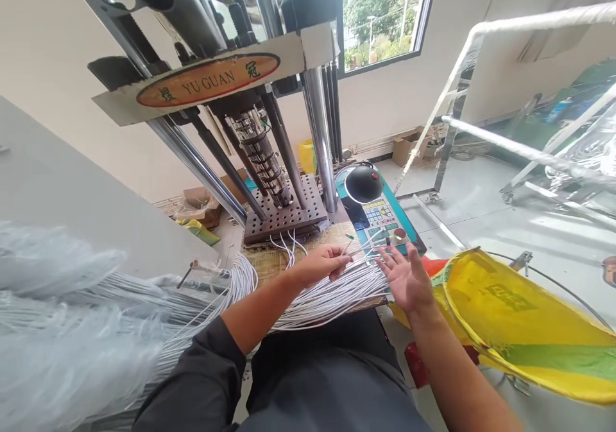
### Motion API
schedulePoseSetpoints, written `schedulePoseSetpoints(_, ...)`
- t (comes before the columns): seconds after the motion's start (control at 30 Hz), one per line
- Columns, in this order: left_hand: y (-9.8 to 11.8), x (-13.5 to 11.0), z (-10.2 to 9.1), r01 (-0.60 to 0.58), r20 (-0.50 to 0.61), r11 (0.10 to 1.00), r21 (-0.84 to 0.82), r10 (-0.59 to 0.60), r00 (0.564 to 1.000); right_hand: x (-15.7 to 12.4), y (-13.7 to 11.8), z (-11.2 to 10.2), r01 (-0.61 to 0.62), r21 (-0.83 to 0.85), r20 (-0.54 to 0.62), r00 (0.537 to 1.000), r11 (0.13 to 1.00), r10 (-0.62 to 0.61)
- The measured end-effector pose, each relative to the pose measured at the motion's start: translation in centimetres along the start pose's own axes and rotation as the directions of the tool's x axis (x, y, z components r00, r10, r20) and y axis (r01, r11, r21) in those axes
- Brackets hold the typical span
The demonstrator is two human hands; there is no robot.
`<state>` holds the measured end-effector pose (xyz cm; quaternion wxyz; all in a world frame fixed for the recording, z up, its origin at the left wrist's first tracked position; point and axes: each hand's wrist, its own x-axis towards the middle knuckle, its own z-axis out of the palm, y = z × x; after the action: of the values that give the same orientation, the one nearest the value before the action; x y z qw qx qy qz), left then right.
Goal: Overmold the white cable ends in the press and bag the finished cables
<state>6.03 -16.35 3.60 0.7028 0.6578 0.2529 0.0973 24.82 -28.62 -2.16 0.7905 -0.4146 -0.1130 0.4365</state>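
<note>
My left hand (323,264) is closed in a pinch on a few thin white cables, their ends pointing right toward the control panel. A small green piece (350,236) shows just above those fingertips; what it belongs to is unclear. To the right, my right hand (403,276) is open, palm up and fingers spread, close to the cable ends. Beneath both hands lies a thick bundle of white cables (317,303) across the work table (265,266). Several loose white cables (290,247) stick out under the perforated plate (286,210) of the machine.
The press-like machine (206,85) with metal columns stands ahead. A teal control panel (380,210) with a black dome lamp (364,184) sits right of it. A yellow bag-lined bin (524,316) is near my right arm. Wrapped white racks (520,146) stand beyond; more cables hang left.
</note>
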Motion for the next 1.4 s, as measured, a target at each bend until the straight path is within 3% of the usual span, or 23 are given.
schedulePoseSetpoints(0.1, -0.8, 0.4, 1.0, 0.017, 0.012, 1.0, -0.017, -0.017, 1.0, 0.6, -0.9, 1.9, -0.109, 0.128, 0.092, 0.991, 0.986, 0.098)
schedulePoseSetpoints(0.23, -1.6, 1.6, 1.9, 0.023, -0.053, 1.0, 0.007, -0.022, 0.998, 0.8, -2.0, 2.7, -0.068, 0.203, 0.066, 0.996, 0.977, 0.056)
schedulePoseSetpoints(0.43, -2.2, 2.5, 2.8, 0.032, -0.109, 0.989, 0.143, -0.016, 0.994, 0.4, -2.5, 3.0, -0.032, 0.189, 0.107, 0.994, 0.981, 0.012)
schedulePoseSetpoints(0.5, -2.2, 2.5, 2.5, -0.021, -0.135, 0.966, 0.258, 0.058, 0.989, 0.1, -2.3, 3.0, -0.033, 0.185, 0.087, 0.996, 0.982, 0.017)
schedulePoseSetpoints(0.57, -2.1, 2.5, 1.8, -0.084, -0.223, 0.91, 0.407, 0.188, 0.956, -0.5, -2.2, 2.8, -0.03, 0.191, 0.082, 0.997, 0.981, 0.015)
schedulePoseSetpoints(0.63, -2.1, 2.6, 0.9, -0.062, -0.283, 0.853, 0.518, 0.24, 0.929, -1.5, -2.2, 2.2, -0.024, 0.191, 0.098, 0.995, 0.981, 0.006)
schedulePoseSetpoints(0.73, -2.3, 3.3, -0.1, -0.01, -0.174, 0.77, 0.638, 0.157, 0.972, -3.4, -2.2, 1.2, -0.03, 0.188, 0.085, 0.996, 0.982, 0.014)
schedulePoseSetpoints(0.83, -3.0, 4.2, -0.1, -0.071, -0.059, 0.679, 0.731, 0.166, 0.984, -4.8, -2.3, 0.6, -0.028, 0.191, 0.062, 0.998, 0.981, 0.016)
schedulePoseSetpoints(1.03, -4.8, 5.0, 0.2, -0.074, -0.056, 0.637, 0.767, 0.182, 0.982, -5.9, -2.2, 0.2, -0.023, 0.171, 0.076, 0.997, 0.985, 0.01)
schedulePoseSetpoints(1.13, -5.5, 4.9, 0.2, -0.114, -0.035, 0.523, 0.845, 0.267, 0.963, -6.1, -1.9, -0.1, -0.04, 0.188, 0.075, 0.997, 0.981, 0.026)
schedulePoseSetpoints(1.27, -6.1, 5.0, 0.5, -0.12, 0.039, 0.325, 0.938, 0.243, 0.969, -6.1, -1.6, -0.1, -0.046, 0.193, 0.074, 0.997, 0.98, 0.032)
schedulePoseSetpoints(1.4, -6.2, 5.1, 0.9, -0.087, 0.019, 0.297, 0.951, 0.226, 0.974, -5.9, -1.4, -0.1, -0.025, 0.202, 0.06, 0.998, 0.979, 0.013)
